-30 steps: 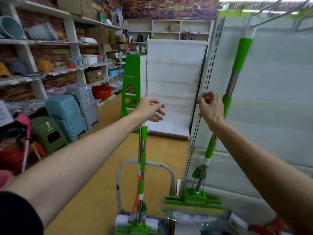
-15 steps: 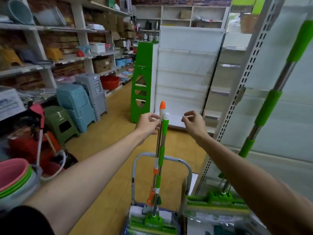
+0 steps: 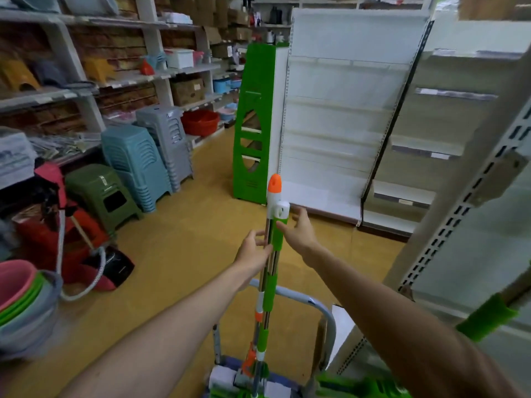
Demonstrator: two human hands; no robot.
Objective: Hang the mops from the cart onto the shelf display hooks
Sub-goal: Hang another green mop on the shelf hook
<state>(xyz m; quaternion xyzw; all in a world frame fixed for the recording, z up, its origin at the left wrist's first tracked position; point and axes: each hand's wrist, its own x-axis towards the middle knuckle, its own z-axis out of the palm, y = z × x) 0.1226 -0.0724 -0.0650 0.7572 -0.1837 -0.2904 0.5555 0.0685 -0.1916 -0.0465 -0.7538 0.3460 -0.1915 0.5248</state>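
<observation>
Two mops stand upright together in the cart (image 3: 324,308), the green-handled mop (image 3: 271,280) beside the orange-tipped mop (image 3: 273,185). The left hand (image 3: 253,252) has its grip curled around the poles below the white cap. The right hand (image 3: 298,232) touches the green sleeve, fingers spread and holding nothing. Another green mop handle (image 3: 485,318) leans by the white shelf upright (image 3: 459,214) at right.
</observation>
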